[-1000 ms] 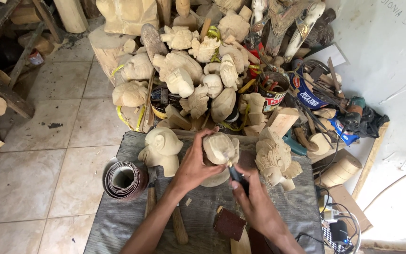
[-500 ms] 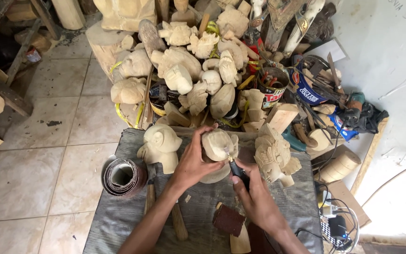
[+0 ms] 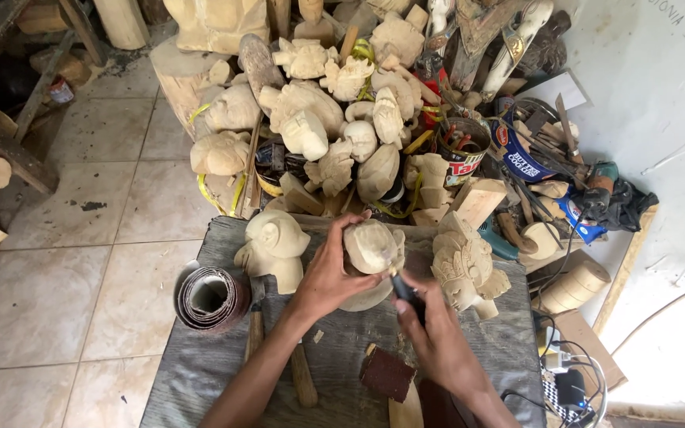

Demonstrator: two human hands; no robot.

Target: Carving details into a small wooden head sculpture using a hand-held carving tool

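Steadiness mattered most, I judged: the left hand (image 3: pixel 328 273) clasped the pale, rounded wooden carving (image 3: pixel 371 247) upright on the grey cloth-covered bench (image 3: pixel 200 372) while the right hand (image 3: pixel 438 337), fist closed, worked a dark-handled carving tool (image 3: pixel 406 292) against its lower side.

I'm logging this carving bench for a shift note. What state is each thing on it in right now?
left hand: gripping the pale wooden carving, holding it upright
right hand: closed on a dark-handled carving tool, tip at the carving
sandpaper roll: rolled up, lying at the bench's left edge
carved figure: standing, untouched
carved head: standing, untouched
sanding block: lying flat
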